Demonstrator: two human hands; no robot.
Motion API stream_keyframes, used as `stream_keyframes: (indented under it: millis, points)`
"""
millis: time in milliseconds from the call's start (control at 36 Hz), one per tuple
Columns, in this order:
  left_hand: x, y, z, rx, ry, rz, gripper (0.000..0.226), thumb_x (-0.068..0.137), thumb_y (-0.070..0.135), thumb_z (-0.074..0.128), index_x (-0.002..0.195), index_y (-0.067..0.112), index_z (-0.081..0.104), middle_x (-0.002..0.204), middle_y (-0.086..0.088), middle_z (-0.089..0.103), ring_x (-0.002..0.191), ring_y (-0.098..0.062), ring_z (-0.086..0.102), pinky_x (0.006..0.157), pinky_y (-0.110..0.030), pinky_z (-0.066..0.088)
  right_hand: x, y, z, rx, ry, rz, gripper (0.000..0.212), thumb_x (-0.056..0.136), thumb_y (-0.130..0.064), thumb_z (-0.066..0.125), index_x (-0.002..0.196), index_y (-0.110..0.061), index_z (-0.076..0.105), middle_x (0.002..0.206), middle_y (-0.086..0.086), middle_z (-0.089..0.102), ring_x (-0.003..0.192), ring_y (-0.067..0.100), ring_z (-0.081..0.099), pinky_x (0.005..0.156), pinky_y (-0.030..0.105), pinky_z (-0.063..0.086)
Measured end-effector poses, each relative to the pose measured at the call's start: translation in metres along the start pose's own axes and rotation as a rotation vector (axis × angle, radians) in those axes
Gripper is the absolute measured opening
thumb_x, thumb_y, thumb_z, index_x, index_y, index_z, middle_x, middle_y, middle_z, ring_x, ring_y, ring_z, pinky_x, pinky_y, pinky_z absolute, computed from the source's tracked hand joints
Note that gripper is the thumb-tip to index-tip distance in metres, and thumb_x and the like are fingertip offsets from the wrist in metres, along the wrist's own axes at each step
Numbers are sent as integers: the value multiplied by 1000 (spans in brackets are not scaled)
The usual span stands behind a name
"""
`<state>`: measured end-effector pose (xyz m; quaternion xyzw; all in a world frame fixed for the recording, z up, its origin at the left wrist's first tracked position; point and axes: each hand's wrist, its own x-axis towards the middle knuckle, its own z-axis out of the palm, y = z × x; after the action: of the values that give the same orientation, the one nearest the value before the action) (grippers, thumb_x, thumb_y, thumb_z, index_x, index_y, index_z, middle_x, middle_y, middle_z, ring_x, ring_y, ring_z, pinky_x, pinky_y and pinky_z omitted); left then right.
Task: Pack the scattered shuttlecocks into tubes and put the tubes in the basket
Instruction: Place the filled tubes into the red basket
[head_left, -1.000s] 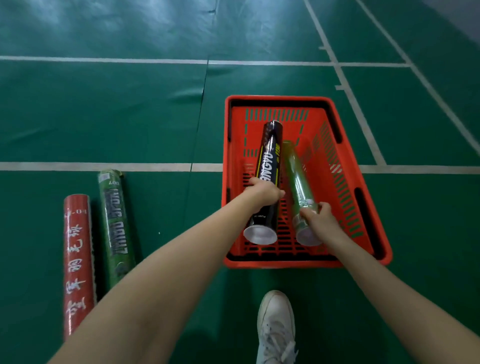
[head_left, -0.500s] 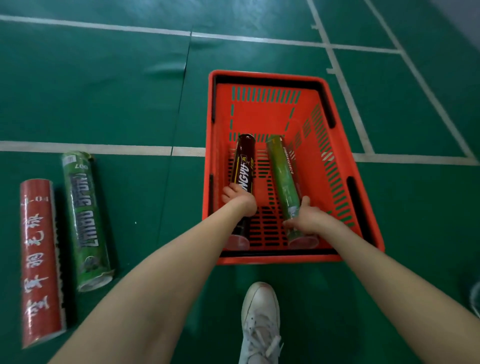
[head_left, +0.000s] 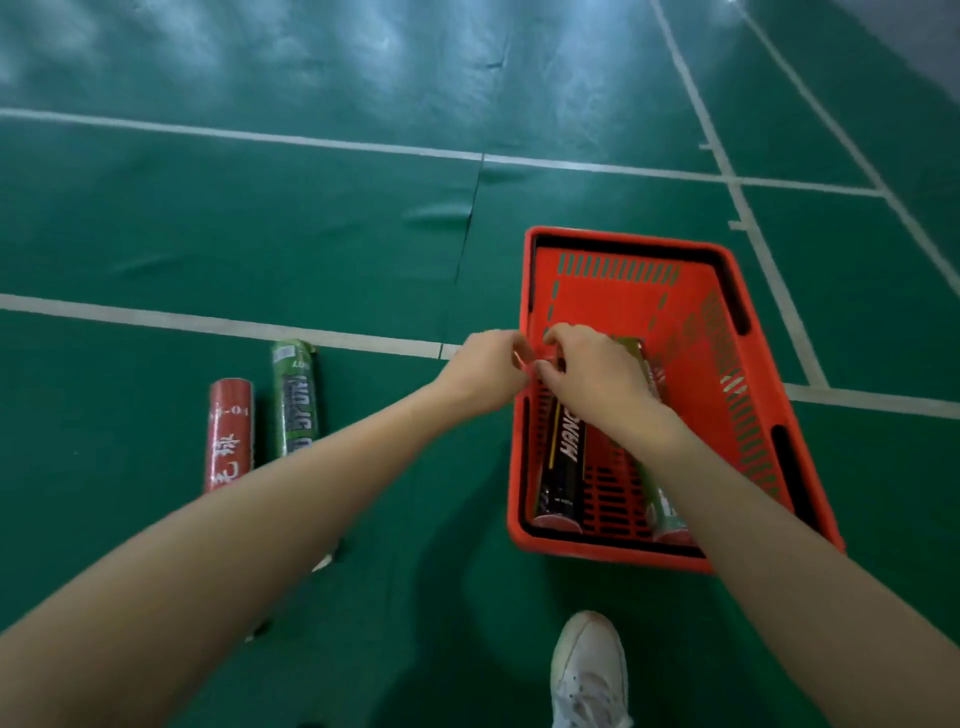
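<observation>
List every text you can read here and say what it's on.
"HAN", rest hidden: black tube in the basket.
"007", upside down: green tube on the floor; its large letters are too blurred to read.
White Chinese characters, too blurred to read: red tube.
Nothing readable: green tube in the basket.

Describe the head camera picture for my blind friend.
A left hand and right hand hover close over a red basket holding a black tube and green tube. A red tube and second green tube lie left of it.
</observation>
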<state>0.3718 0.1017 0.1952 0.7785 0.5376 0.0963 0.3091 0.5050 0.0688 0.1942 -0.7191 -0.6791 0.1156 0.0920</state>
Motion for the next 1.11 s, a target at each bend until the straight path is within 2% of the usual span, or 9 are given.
stream_keyframes:
  millis: [167,250,333,472,556,639,750,861,1111]
  points:
    - [-27,-105,-44,87,128,-244,26,83,17,62,109,15,63,113,-7,61,103,-25,59,88,-33,48,28,-90,37,62,-50,-155,32,93,-33,52,120,-15,55,115,7,60,108,31,57,81,37,44]
    - [-50,-169,-45,74,100,-411,29,85,18,62,113,15,60,119,-8,56,105,-26,58,92,-40,49,39,-124,73,51,-159,-186,34,94,-34,51,123,-16,52,115,5,60,105,28,58,77,35,43]
    - [-72,-228,-36,52,82,-563,29,83,16,61,111,14,58,118,-11,55,99,-28,58,86,-43,53,46,-149,117,37,-334,-195,41,95,-35,50,130,-14,46,119,7,58,104,27,57,73,34,43]
    - [-108,-295,-10,83,59,-819,49,83,18,60,128,16,41,132,-15,37,121,-33,36,99,-46,40,47,-182,188,85,-635,-110,68,95,-38,53,147,-6,22,135,16,48,105,28,56,83,36,50]
    - [-123,-327,9,-77,130,-1009,75,80,14,64,141,19,21,138,-17,29,127,-35,30,103,-49,35,43,-197,228,159,-744,-31,83,95,-40,54,151,-6,5,146,19,38,96,23,55,74,30,47]
    - [-138,-354,26,-263,159,-1147,84,79,12,65,144,16,13,140,-21,28,127,-39,31,104,-54,35,36,-208,261,220,-824,41,93,94,-44,54,151,-9,-10,151,20,29,82,20,56,59,27,44]
    - [-160,-380,46,-503,132,-1164,71,72,22,77,126,17,31,121,-14,52,106,-34,55,93,-48,48,19,-218,297,303,-865,158,101,91,-49,56,149,-12,-18,149,21,33,83,23,51,58,29,43]
    - [-168,-382,53,-687,170,-1047,69,71,24,82,122,24,36,110,-5,60,94,-28,63,91,-47,51,3,-229,320,445,-806,265,109,84,-54,63,150,-14,-14,149,19,33,121,33,51,95,42,49]
    - [-169,-378,54,-665,263,-964,66,73,31,78,125,26,38,109,-3,61,90,-23,64,82,-37,52,-8,-239,317,699,-670,375,90,87,-39,60,151,-28,-2,148,14,26,117,31,49,84,37,41]
